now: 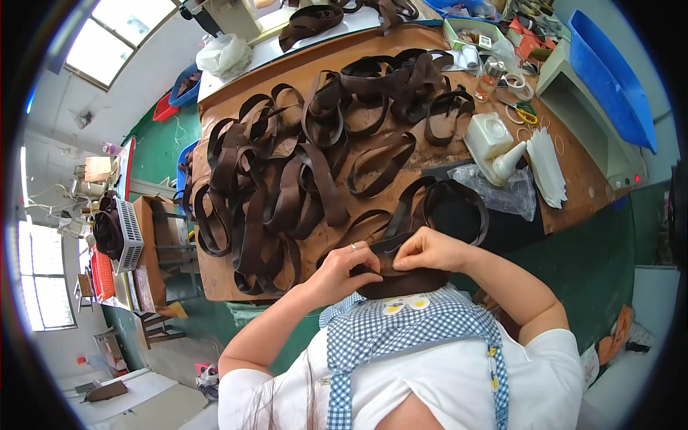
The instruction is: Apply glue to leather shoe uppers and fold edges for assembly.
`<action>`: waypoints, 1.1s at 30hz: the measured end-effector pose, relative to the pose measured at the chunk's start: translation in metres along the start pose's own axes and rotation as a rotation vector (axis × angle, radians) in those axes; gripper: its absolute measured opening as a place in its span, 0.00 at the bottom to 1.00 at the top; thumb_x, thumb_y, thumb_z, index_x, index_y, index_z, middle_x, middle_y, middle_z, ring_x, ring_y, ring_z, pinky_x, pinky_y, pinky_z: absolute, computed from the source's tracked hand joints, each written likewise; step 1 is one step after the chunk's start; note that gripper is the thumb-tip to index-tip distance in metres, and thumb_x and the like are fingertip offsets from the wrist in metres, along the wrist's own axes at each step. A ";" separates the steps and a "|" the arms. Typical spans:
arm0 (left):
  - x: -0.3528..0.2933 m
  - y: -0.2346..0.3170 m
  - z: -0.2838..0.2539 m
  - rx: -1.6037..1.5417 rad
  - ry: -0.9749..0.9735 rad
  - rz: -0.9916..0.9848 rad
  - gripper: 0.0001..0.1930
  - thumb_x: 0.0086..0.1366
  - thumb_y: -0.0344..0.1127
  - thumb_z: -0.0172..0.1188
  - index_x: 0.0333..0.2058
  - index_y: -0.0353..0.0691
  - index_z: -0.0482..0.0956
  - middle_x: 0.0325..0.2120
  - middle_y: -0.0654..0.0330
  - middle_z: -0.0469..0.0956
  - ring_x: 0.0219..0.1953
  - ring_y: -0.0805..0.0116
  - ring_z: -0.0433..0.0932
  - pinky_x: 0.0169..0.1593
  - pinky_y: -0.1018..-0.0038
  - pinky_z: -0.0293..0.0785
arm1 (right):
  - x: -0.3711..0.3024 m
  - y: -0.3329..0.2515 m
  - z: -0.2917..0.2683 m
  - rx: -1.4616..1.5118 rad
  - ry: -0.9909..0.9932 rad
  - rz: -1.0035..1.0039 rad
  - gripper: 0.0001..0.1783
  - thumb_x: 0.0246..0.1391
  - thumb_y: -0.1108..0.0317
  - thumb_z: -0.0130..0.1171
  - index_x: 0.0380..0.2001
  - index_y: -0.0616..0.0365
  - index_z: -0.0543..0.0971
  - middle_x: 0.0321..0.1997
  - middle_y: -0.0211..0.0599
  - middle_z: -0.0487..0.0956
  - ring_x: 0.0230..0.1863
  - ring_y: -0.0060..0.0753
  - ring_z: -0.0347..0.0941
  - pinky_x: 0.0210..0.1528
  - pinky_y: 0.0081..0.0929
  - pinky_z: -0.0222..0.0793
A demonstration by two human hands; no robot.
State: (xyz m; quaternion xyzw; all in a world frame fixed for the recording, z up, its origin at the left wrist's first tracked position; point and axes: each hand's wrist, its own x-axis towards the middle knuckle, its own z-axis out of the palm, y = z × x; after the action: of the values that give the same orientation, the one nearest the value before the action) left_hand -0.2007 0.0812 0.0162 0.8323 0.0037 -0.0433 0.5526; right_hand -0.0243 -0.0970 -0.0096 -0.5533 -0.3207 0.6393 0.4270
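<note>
At the near edge of the worktable, both hands pinch a dark brown fabric strap (405, 284) close to my apron. My left hand (345, 271), with a ring on one finger, has its fingertips closed on the strap. A short way to its right, my right hand (430, 252) grips the same strap between thumb and curled fingers. Part of the strap hangs below the hands in front of the apron. More loops of brown strap (459, 188) lie just beyond the right hand. The fingers hide the exact spot they hold.
Many looped brown straps (308, 179) cover the left and middle of the brown tabletop (437, 159). To the right are a white squeeze bottle (491, 140), a clear plastic bag (502, 192), white strips (547, 168) and yellow-handled scissors (527, 112). A blue tray (613, 75) stands far right.
</note>
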 end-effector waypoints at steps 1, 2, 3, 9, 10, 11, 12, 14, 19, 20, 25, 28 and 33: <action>0.003 0.000 0.002 0.074 0.041 0.101 0.10 0.54 0.26 0.70 0.33 0.36 0.77 0.28 0.58 0.74 0.34 0.59 0.75 0.38 0.68 0.72 | 0.005 -0.004 0.001 -0.020 0.022 -0.041 0.10 0.57 0.69 0.63 0.35 0.67 0.84 0.29 0.29 0.83 0.32 0.15 0.74 0.37 0.18 0.69; 0.007 0.001 0.004 0.147 0.082 0.204 0.11 0.54 0.26 0.71 0.33 0.37 0.78 0.27 0.59 0.75 0.33 0.62 0.76 0.38 0.71 0.71 | 0.008 -0.006 0.004 -0.017 0.030 -0.043 0.10 0.57 0.69 0.63 0.35 0.67 0.84 0.29 0.29 0.83 0.32 0.15 0.74 0.37 0.18 0.69; 0.011 0.002 0.005 0.249 0.094 0.319 0.11 0.54 0.27 0.71 0.32 0.37 0.77 0.27 0.60 0.74 0.29 0.67 0.74 0.33 0.74 0.69 | 0.010 -0.007 0.007 -0.022 -0.023 -0.056 0.10 0.57 0.69 0.63 0.35 0.67 0.84 0.30 0.29 0.83 0.32 0.15 0.74 0.37 0.18 0.69; 0.012 0.011 -0.002 -0.039 -0.016 -0.080 0.11 0.55 0.27 0.71 0.31 0.37 0.76 0.29 0.60 0.74 0.25 0.71 0.71 0.26 0.75 0.66 | -0.010 0.000 -0.011 -0.117 0.065 -0.083 0.11 0.54 0.68 0.63 0.34 0.67 0.84 0.28 0.34 0.83 0.30 0.17 0.74 0.35 0.22 0.70; 0.010 0.009 0.002 0.063 0.010 0.095 0.11 0.54 0.27 0.71 0.32 0.38 0.76 0.28 0.60 0.74 0.26 0.69 0.72 0.27 0.74 0.68 | -0.009 -0.002 -0.007 -0.145 0.034 -0.084 0.11 0.54 0.69 0.63 0.35 0.68 0.84 0.27 0.34 0.83 0.30 0.17 0.74 0.35 0.22 0.70; 0.016 0.008 0.008 0.139 0.078 0.279 0.10 0.54 0.25 0.70 0.31 0.37 0.76 0.28 0.58 0.74 0.29 0.61 0.74 0.31 0.70 0.71 | -0.008 -0.005 -0.007 -0.177 0.008 -0.084 0.12 0.54 0.69 0.63 0.35 0.69 0.83 0.27 0.34 0.83 0.30 0.17 0.74 0.35 0.22 0.70; 0.020 0.011 0.012 0.247 0.049 0.386 0.11 0.52 0.23 0.70 0.31 0.37 0.76 0.29 0.57 0.74 0.32 0.55 0.75 0.35 0.67 0.74 | -0.005 -0.010 -0.001 -0.200 -0.043 -0.112 0.12 0.53 0.68 0.63 0.35 0.69 0.83 0.27 0.35 0.83 0.29 0.17 0.74 0.34 0.21 0.70; 0.020 0.019 0.011 0.289 0.052 0.406 0.11 0.51 0.23 0.70 0.31 0.37 0.76 0.29 0.57 0.74 0.32 0.56 0.75 0.35 0.67 0.74 | -0.007 -0.011 0.004 -0.080 -0.028 -0.102 0.11 0.53 0.68 0.63 0.34 0.68 0.84 0.26 0.36 0.83 0.29 0.17 0.74 0.34 0.21 0.70; 0.017 0.018 0.004 0.120 0.014 0.243 0.12 0.50 0.23 0.70 0.31 0.38 0.76 0.28 0.58 0.74 0.32 0.57 0.75 0.35 0.66 0.74 | -0.022 -0.004 -0.002 -0.121 0.080 -0.145 0.10 0.54 0.69 0.63 0.35 0.66 0.84 0.28 0.35 0.84 0.30 0.18 0.75 0.35 0.21 0.71; 0.021 0.021 0.005 0.231 0.026 0.397 0.12 0.50 0.23 0.70 0.31 0.38 0.76 0.28 0.58 0.74 0.32 0.57 0.75 0.35 0.67 0.74 | -0.022 -0.003 0.000 -0.014 0.083 -0.116 0.11 0.54 0.68 0.63 0.35 0.66 0.84 0.28 0.35 0.84 0.30 0.18 0.76 0.35 0.21 0.71; 0.020 0.020 0.006 0.072 -0.039 0.280 0.13 0.49 0.23 0.71 0.32 0.37 0.76 0.29 0.58 0.74 0.35 0.57 0.75 0.37 0.67 0.73 | -0.034 -0.019 0.008 -0.395 0.066 -0.227 0.11 0.55 0.68 0.63 0.34 0.67 0.84 0.28 0.34 0.84 0.30 0.17 0.76 0.35 0.22 0.71; 0.017 0.011 0.001 0.168 0.020 0.338 0.13 0.49 0.22 0.70 0.32 0.36 0.76 0.29 0.58 0.74 0.35 0.58 0.75 0.37 0.67 0.73 | -0.035 -0.009 -0.002 -0.113 0.128 -0.142 0.11 0.55 0.68 0.63 0.33 0.67 0.84 0.27 0.35 0.84 0.30 0.17 0.76 0.34 0.22 0.71; 0.020 0.016 0.008 0.238 0.084 0.467 0.13 0.48 0.21 0.69 0.31 0.37 0.76 0.30 0.58 0.74 0.31 0.58 0.74 0.32 0.67 0.73 | -0.025 -0.025 0.013 -0.284 0.085 -0.134 0.11 0.54 0.68 0.63 0.34 0.67 0.84 0.26 0.36 0.84 0.29 0.18 0.76 0.33 0.23 0.70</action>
State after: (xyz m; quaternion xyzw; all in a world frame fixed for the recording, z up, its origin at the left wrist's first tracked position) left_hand -0.1806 0.0671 0.0269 0.8708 -0.1705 0.1199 0.4452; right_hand -0.0313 -0.1078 0.0253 -0.6120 -0.4256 0.5338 0.3992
